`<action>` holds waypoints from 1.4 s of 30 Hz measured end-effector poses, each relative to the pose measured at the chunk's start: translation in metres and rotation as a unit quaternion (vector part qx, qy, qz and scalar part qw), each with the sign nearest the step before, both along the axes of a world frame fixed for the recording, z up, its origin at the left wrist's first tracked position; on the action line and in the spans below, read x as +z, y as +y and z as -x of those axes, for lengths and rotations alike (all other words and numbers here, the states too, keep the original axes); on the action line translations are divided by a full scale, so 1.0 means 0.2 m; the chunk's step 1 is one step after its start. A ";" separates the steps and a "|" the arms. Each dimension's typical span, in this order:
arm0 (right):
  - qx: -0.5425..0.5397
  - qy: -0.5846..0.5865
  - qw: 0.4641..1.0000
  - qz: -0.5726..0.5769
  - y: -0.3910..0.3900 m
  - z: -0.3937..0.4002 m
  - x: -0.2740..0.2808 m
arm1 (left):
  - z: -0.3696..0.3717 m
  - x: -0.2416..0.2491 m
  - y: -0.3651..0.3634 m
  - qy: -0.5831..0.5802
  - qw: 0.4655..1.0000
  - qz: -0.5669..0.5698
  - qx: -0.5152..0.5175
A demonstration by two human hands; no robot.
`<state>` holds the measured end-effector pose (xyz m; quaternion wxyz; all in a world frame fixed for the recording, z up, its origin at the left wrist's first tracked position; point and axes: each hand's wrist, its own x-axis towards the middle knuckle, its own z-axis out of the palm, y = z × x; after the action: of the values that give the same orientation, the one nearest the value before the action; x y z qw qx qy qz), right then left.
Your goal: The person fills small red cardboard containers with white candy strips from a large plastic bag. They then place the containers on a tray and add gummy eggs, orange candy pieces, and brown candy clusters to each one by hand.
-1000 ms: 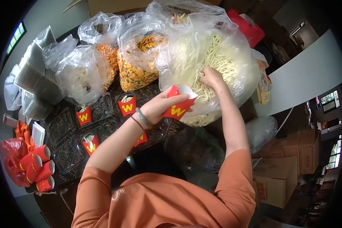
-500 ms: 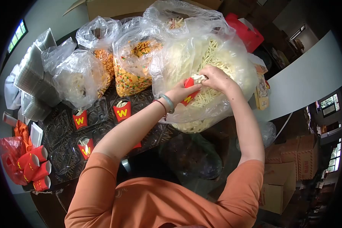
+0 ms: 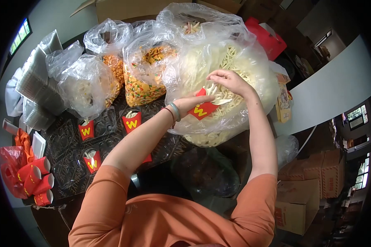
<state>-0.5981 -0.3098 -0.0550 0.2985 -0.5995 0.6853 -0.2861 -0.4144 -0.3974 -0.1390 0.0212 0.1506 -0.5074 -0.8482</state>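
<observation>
My left hand is closed around a red fries carton with a yellow W-like mark, tilted over a big clear bag. Pale fry-shaped pieces stick out of the carton's mouth, some leaning out to the right. Just above them is my right hand, its fingers loosely curved and apart, with nothing seen in them. More pale fry-shaped pieces fill the bag beneath both hands.
Filled red cartons stand on the black patterned table to the left. Empty red cartons lie at its left edge, near stacked clear trays. Bags of orange pieces stand behind; cardboard boxes are at right.
My right hand has lifted off the pale pieces at the carton's mouth and loosened its fingers. The carton has tipped further right, showing its W mark, and pieces now fan out of it.
</observation>
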 end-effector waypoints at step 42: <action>-0.010 -0.133 0.991 -0.029 0.20 -0.27 0.07 | -0.19 -0.09 -0.02 0.116 0.981 -0.155 -0.015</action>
<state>-0.5442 -0.2696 -0.0405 0.4015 -0.5401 0.6536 -0.3463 -0.3756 -0.4019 -0.1561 0.0434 0.0446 -0.3657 -0.9286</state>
